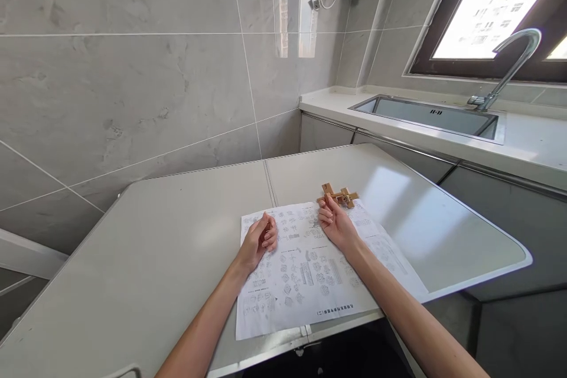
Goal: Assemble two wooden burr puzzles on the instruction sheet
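Near the upper edge of a printed paper sheet (305, 307), several light-brown notched wooden puzzle pieces (349, 196) lie close together, some with dark marks on them. My right hand (337, 225) reaches to their near left side, its thumb and forefinger closed on the end of one piece; the fingers partly hide that contact. To the left, my left hand (257, 242) rests over the sheet's left edge, fingers curled in, with nothing visible in them. Small line diagrams and text cover the sheet, which appears upside down to me.
The pale folding table (177, 260) has a seam across its middle and stands by a grey tiled wall (133, 94). To the right is a counter with a sink (425, 115) and a curved faucet (516, 65) under a window. Pipes hang in the far corner.
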`<state>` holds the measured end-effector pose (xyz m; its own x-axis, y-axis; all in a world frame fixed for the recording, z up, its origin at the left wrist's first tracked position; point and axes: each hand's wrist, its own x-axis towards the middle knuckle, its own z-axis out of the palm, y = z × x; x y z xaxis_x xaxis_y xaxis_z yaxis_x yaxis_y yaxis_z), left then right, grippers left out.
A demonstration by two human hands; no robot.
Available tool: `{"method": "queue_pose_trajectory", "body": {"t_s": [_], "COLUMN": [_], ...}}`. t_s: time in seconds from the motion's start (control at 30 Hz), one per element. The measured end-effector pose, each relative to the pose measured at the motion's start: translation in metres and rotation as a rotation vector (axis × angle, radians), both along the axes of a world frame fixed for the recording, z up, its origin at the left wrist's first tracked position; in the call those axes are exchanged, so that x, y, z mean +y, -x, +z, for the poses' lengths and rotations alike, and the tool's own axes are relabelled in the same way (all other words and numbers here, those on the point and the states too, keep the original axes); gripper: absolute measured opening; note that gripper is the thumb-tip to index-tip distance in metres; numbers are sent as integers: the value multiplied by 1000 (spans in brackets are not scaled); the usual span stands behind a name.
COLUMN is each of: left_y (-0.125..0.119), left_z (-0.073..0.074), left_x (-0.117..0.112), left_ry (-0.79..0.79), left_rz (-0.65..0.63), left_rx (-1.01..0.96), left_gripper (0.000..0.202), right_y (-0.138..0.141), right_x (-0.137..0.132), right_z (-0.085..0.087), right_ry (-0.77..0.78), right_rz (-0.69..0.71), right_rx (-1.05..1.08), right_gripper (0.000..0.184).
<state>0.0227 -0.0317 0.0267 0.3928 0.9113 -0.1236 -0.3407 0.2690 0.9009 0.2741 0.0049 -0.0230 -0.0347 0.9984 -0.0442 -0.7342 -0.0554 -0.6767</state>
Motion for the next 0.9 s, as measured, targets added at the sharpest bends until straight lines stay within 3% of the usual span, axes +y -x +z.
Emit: {"method": "queue_pose_trajectory", "body": {"t_s": [0.13, 0.27, 0.43, 0.53, 0.63, 0.77, 0.9], "left_y": [1, 1, -5, -12, -20, -24, -24], "left_z": [-1, -2, -4, -6, -7, -12, -18], "left_x": [0, 0, -4, -11, -20, -30, -32], "left_ry": [-12, -24, -95, -265, -492, -742, -986], "left_rz": [-2, -12, -16, 19, -40, -189, -235], "left_rx": [1, 34, 179, 423, 675, 934, 1073], "left_gripper": [46, 42, 40, 36, 31, 22, 16], "right_y": [-2, -13, -22, -22, -22, -22, -23], "right_x": [-14, -58, -122, -142, -148, -148, -149], "right_z": [15, 29, 18, 6, 4, 9, 8], "right_ry": [80, 82, -51, -79, -85, -54, -30], "right_rz": [87, 130, 31, -52, -82, -47, -35], "right_rx": [-68, -414, -883, -1050, -1133, -1133, -1102], "right_gripper": [34, 35, 41, 36, 35, 38, 38]}}
